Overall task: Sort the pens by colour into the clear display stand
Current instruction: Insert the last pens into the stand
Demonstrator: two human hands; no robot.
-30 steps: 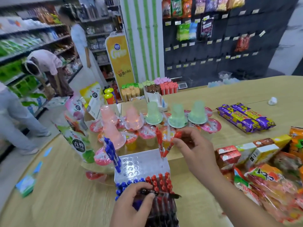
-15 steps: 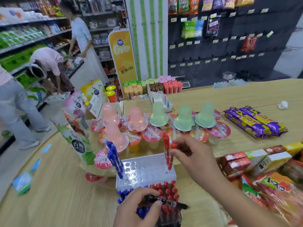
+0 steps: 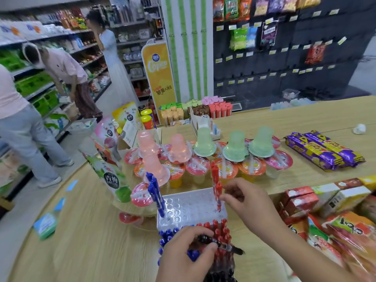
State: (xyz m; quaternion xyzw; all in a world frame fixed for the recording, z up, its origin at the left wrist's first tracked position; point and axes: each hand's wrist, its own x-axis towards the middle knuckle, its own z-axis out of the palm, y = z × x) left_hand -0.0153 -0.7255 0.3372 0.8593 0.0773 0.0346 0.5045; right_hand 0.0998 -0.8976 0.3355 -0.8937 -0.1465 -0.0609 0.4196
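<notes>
Since half a second ago my right hand (image 3: 250,202) has carried its red pens (image 3: 216,184) across and down, from above the middle of the clear display stand (image 3: 189,208) to its far right corner. From the head camera, the only view I have, thumb and fingertips pinch the pens about halfway down their barrels. The pens are nearly upright and their lower ends reach the top plate by the right edge, though blur keeps me from telling whether they sit in the holes yet. A few blue pens (image 3: 155,193) already stand in the far left corner, well apart from the red ones, and the holes between are bare. My left hand (image 3: 183,257) is curled round a black pen (image 3: 220,244), held crosswise over the near cluster of pens (image 3: 220,228), whose blue caps sit to the left and red to the right. I cannot tell whether that cluster stands in the stand's near rows or in a separate holder. I judge this as the seating step for the reds. Next I should line each tip over a hole, push it straight down, let go gently so the stand does not shift on the counter (image 3: 91,241), then deal with the black pen.
</notes>
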